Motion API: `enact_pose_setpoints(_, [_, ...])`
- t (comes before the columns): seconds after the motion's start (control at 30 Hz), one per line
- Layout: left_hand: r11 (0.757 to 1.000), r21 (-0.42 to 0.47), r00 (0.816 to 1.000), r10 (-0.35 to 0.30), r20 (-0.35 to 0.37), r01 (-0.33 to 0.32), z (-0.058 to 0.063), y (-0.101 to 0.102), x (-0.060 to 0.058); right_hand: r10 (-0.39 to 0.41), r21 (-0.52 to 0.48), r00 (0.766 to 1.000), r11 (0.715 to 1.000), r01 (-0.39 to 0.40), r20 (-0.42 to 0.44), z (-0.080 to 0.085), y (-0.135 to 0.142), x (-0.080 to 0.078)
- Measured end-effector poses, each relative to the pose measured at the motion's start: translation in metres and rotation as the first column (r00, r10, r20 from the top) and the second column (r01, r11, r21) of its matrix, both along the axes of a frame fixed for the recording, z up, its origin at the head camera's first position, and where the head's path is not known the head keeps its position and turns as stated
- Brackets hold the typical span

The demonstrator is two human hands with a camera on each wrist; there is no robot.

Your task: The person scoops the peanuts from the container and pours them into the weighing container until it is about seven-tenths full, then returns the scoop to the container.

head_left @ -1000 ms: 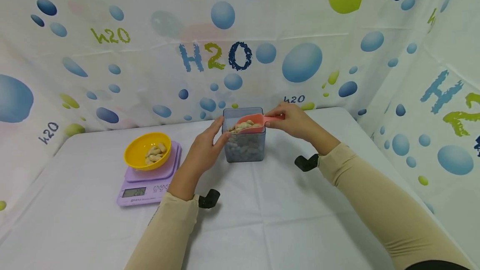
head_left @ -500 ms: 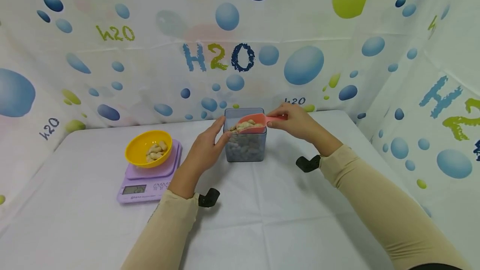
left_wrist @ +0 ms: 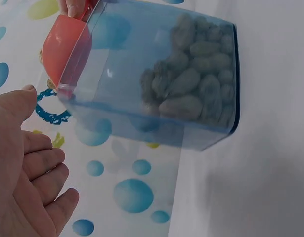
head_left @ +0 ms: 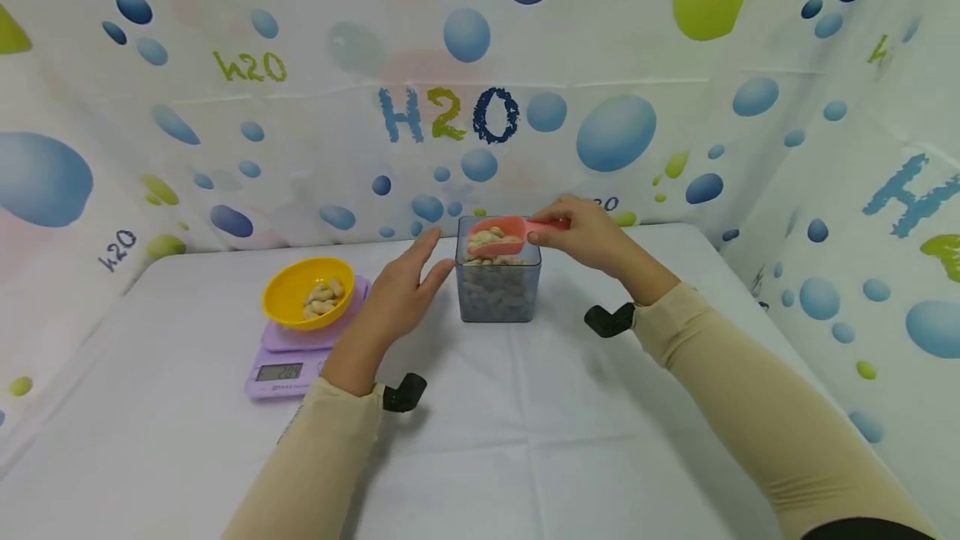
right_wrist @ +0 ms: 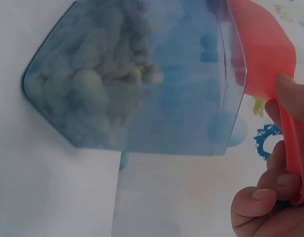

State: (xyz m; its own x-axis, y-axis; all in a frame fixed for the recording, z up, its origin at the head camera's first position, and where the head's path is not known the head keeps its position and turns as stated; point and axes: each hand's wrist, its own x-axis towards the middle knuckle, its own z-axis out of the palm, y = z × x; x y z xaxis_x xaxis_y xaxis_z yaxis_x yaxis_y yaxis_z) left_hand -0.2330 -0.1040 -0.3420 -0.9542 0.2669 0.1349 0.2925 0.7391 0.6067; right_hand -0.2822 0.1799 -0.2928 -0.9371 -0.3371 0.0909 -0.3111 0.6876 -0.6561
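Note:
My right hand [head_left: 581,232] grips the handle of a coral-red scoop [right_wrist: 268,49], fingers curled round it. Peanuts in their shells [head_left: 492,236] lie in the scoop, which is at the rim of a clear bluish square container [head_left: 498,294]. More peanuts [left_wrist: 196,74] fill the lower part of that container. Beside its left wall my left hand [head_left: 397,290] has its fingers extended and holds nothing; the left wrist view shows a gap between it and the container [left_wrist: 127,54].
Left of the hands, a yellow bowl [head_left: 281,294] with several peanuts [head_left: 322,297] stands on a lilac kitchen scale [head_left: 281,348] with a lit display. A white cloth [head_left: 465,457] covers the table. A printed curtain [head_left: 337,140] hangs behind.
The loaded scoop has risen from inside the container to its rim. My left hand has come away from the container's wall, a little to the left.

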Motion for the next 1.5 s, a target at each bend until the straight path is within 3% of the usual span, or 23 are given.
enact_pose_setpoints(0.27, [0.999,-0.039,0.999,0.030,-0.039,-0.032,0.007,-0.032,0.013,0.043,-0.048,0.999,0.998,-0.043,0.003,0.005,-0.023,-0.001])
enact_pose_setpoints(0.5, [0.991,-0.073,0.994,0.108,-0.016,-0.109,0.010,-0.071,0.032,0.068,-0.080,0.998,0.995,-0.067,0.008,0.007,-0.052,0.000])
enact_pose_setpoints(0.67, [0.988,-0.047,0.989,0.147,0.010,-0.147,0.013,-0.097,0.042,0.100,-0.065,0.995,0.993,-0.101,-0.019,0.007,-0.072,0.001])
enact_pose_setpoints(0.9, [0.976,-0.027,0.976,0.214,-0.025,-0.215,0.011,-0.131,0.047,0.140,-0.039,0.990,0.989,-0.141,-0.028,0.006,-0.100,0.006])
enact_pose_setpoints(1.13, [0.956,-0.114,0.959,0.278,0.063,-0.270,0.011,-0.155,0.046,0.167,-0.017,0.985,0.986,-0.168,-0.048,0.001,-0.126,0.011])
enact_pose_setpoints(1.5, [0.944,-0.220,0.934,0.293,0.206,-0.247,0.003,-0.171,0.043,0.167,-0.044,0.983,0.984,-0.170,-0.081,-0.010,-0.165,0.029])
